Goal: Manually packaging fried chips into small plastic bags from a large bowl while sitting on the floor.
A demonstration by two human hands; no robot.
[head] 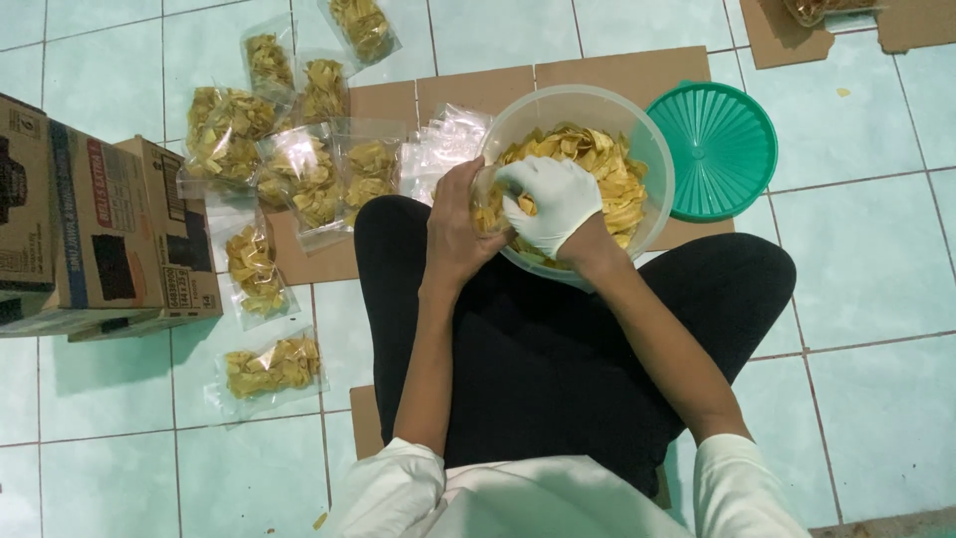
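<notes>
On the tiled floor, head view: person sits cross-legged on flattened cardboard (607,75), a clear plastic tub (652,149) of yellow chips (597,159) against the knees. Right hand (553,199), in a white glove, is down in the tub with fingers curled around a clump of chips. Left hand (460,234), bare, is closed around the mouth of a small clear bag (484,204) held at the tub's near rim; the bag itself is mostly hidden, so its fill level is unclear. Progress, judging by the layout: roughly nine filled bags (299,174) lie in a loose heap to the left, two more lower down (271,367), while the tub looks well over half full and a stack of empty bags (443,139) waits beside it, so plenty is left. Materials: chips thin, wavy, dry-looking; bags glossy crinkled film; tub translucent, round, smooth; green lid (719,149) round, ribbed in a sunburst, lying flat right of the tub. Printed cardboard boxes (95,239) at far left; pale green glazed tiles (876,259).
</notes>
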